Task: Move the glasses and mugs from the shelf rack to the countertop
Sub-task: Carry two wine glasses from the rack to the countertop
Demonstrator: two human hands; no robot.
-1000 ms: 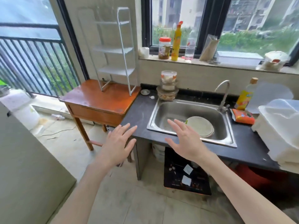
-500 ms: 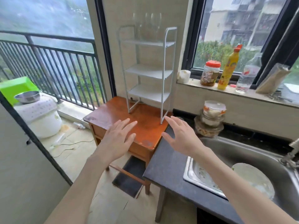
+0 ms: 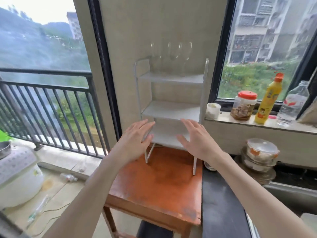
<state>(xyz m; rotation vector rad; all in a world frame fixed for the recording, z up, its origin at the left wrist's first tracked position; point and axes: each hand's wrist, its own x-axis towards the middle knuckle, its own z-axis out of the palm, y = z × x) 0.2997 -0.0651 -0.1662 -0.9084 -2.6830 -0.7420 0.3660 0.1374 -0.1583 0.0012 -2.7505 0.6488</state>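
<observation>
Left hand (image 3: 135,142), centre of the frame: fingers straight and spread, palm turned inward, holding nothing. Right hand (image 3: 197,140), just right of centre: fingers likewise extended and apart, holding nothing. Both hands are raised in front of the lower shelves of the white shelf rack (image 3: 171,107), which stands on the orange wooden table (image 3: 154,189) at centre. Clear glasses (image 3: 171,57) stand on the top shelf, upper centre; their number cannot be fixed through the blur. The dark countertop (image 3: 221,208) adjoins the table at lower right. On the window sill (image 3: 267,123), right: a red-lidded jar (image 3: 244,105), a yellow bottle (image 3: 269,100).
</observation>
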